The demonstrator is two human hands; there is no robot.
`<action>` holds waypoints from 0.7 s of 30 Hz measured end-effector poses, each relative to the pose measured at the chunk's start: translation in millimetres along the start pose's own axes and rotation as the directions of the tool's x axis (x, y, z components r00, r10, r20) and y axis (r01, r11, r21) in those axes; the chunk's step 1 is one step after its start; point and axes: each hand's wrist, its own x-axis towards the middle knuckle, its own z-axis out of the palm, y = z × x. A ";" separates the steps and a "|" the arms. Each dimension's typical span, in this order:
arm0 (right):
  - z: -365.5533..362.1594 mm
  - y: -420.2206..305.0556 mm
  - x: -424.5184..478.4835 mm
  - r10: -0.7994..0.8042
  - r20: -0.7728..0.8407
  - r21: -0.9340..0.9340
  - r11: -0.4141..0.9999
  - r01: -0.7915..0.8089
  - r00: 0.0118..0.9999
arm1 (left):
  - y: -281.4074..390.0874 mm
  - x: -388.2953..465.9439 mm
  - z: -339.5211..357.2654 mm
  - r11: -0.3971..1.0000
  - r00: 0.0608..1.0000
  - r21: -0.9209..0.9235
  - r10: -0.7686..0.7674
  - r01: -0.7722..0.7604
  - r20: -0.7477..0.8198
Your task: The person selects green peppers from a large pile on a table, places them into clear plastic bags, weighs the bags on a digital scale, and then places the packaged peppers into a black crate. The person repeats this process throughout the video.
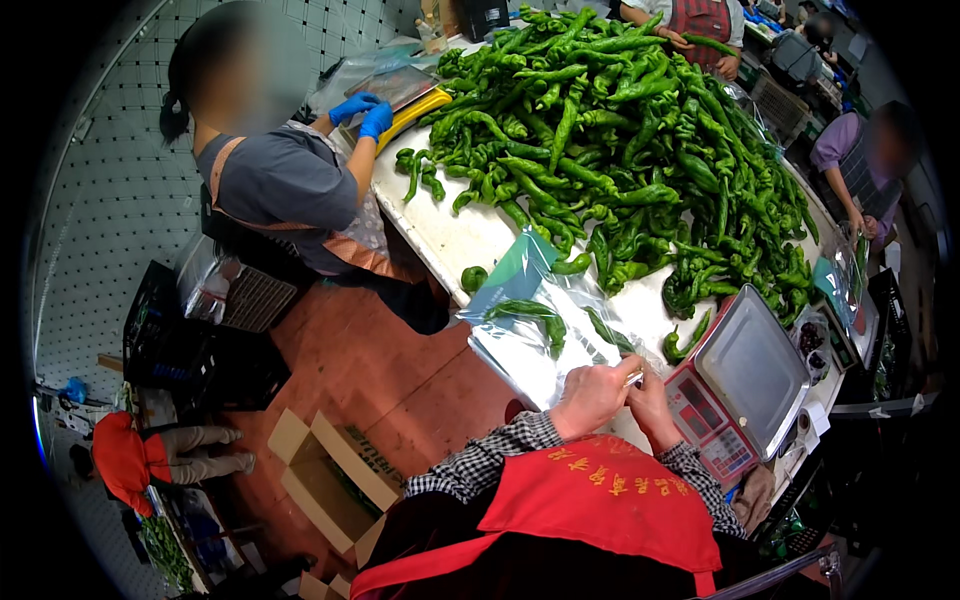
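Observation:
Both of my hands are at the near edge of the white table, fingertips together. My left hand and my right hand pinch the gathered end of a clear plastic bag with a green printed panel. Between the fingers shows a small shiny strip, too small to name. A long green pepper shows through the film near my hands, and another curved pepper shows farther along the bag. Just right of my hands is a red digital scale with a bare metal pan.
A large heap of green peppers covers the table beyond my hands. At left, a co-worker in blue gloves stands by a yellow scale. An open cardboard box sits on the floor; a brown cloth lies beside my scale.

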 end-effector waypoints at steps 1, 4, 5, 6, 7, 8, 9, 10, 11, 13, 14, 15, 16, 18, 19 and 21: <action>-0.1 3.6 2.9 -0.124 0.061 -0.121 0.984 0.130 0.990 | -0.5 0.3 0.9 1.000 1.000 0.013 0.002 -0.002 -0.002; 1.6 28.8 15.4 -0.286 0.299 -0.196 0.915 0.352 0.910 | 1.4 -4.4 5.3 1.000 1.000 0.031 -0.001 0.002 -0.028; 1.9 35.6 22.5 -0.299 0.278 -0.187 0.915 0.357 0.913 | 0.7 -5.0 6.3 0.999 1.000 0.044 0.005 -0.004 -0.022; 5.0 31.3 30.4 -0.315 0.257 -0.175 0.914 0.365 0.914 | -0.1 -4.3 6.3 0.998 1.000 0.060 0.014 -0.013 -0.016; 7.1 28.0 38.1 -0.331 0.235 -0.164 0.913 0.373 0.914 | 0.2 -3.1 5.5 0.997 1.000 0.076 0.023 -0.022 -0.010; 5.6 28.8 46.0 -0.363 0.240 -0.288 0.859 0.423 0.900 | 2.6 -3.0 4.2 0.999 1.000 0.051 0.005 -0.005 -0.013; 7.8 35.5 56.2 -0.384 0.291 -0.356 0.807 0.472 0.876 | 1.3 -2.1 4.9 0.998 1.000 0.059 -0.003 0.003 -0.005; 12.4 41.1 65.0 -0.398 0.341 -0.416 0.748 0.517 0.852 | 0.2 -3.7 6.7 0.998 1.000 0.069 -0.012 0.011 0.008; 14.2 46.4 72.0 -0.407 0.391 -0.471 0.682 0.559 0.825 | -1.1 -5.0 8.6 0.997 1.000 0.079 -0.021 0.020 0.020; 25.2 23.5 71.4 -0.539 0.442 -0.358 0.626 0.692 0.717 | -3.9 -6.5 11.9 0.999 1.000 0.046 -0.010 0.009 0.022; 30.4 20.2 74.3 -0.576 0.384 -0.359 0.628 0.691 0.722 | -4.4 -7.0 13.3 0.999 1.000 0.040 -0.013 0.012 0.026; 33.6 21.4 76.2 -0.528 0.343 -0.379 0.680 0.628 0.777 | -3.9 -6.7 12.4 0.999 0.999 0.034 -0.017 0.016 0.031; 36.6 22.7 78.0 -0.475 0.299 -0.395 0.728 0.560 0.828 | -0.8 -7.1 10.2 0.999 0.998 0.010 -0.041 0.040 0.048; 43.1 42.2 90.9 -0.439 0.242 -0.446 0.742 0.501 0.865 | 3.3 -5.0 7.3 0.997 0.995 0.008 -0.076 0.076 0.065; 47.4 43.7 92.0 -0.462 0.232 -0.484 0.709 0.513 0.856 | 3.4 -1.7 5.4 0.996 0.993 0.010 -0.091 0.091 0.072; 72.6 45.0 77.6 -0.447 0.156 0.220 0.885 0.410 0.881 | -1.9 -1.7 11.5 0.998 0.998 -0.031 -0.052 0.054 0.043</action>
